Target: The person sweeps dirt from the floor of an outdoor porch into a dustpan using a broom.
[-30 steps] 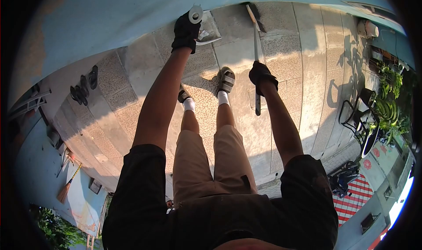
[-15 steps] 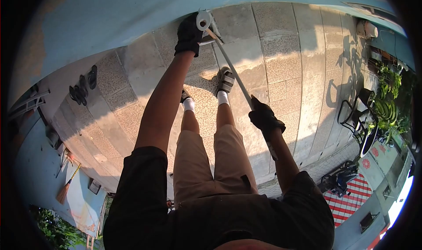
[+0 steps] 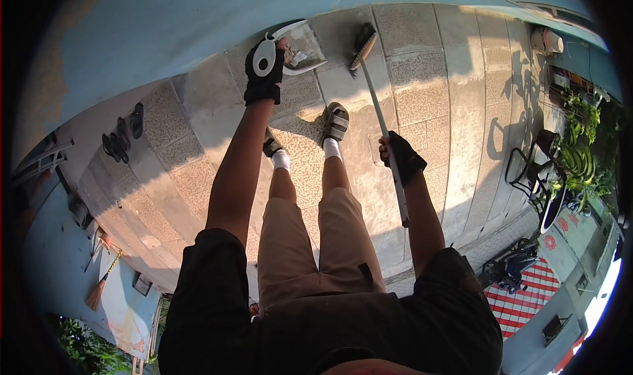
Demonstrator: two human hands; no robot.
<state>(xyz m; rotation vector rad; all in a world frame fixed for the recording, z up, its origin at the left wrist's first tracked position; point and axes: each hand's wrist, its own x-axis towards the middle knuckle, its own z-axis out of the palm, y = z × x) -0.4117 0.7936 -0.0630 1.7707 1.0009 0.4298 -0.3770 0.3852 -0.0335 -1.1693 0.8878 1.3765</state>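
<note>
My left hand [image 3: 266, 88], in a black fingerless glove, is closed round the pale handle of a dustpan [image 3: 316, 65] near the blue wall. Scraps of litter [image 3: 299, 56] lie inside the pan. In a matching glove, my right hand [image 3: 405, 157] grips the long grey stick of a broom [image 3: 378, 108]. The dark-bristled broom head [image 3: 364, 45] is to the right of the dustpan and apart from it, over the paving.
A blue wall [image 3: 198, 19] runs along the far side. Dark sandals [image 3: 119, 137] lie at left, and another broom [image 3: 99, 289] hangs lower left. To the right are a bucket [image 3: 547, 42], plants [image 3: 580, 157], a black metal frame [image 3: 524, 167] and a motorcycle [image 3: 511, 269].
The broom head has moved right, away from the dustpan, and my right hand has shifted slightly up. My left hand has tilted the dustpan, moving its handle left and down, so its inside now shows.
</note>
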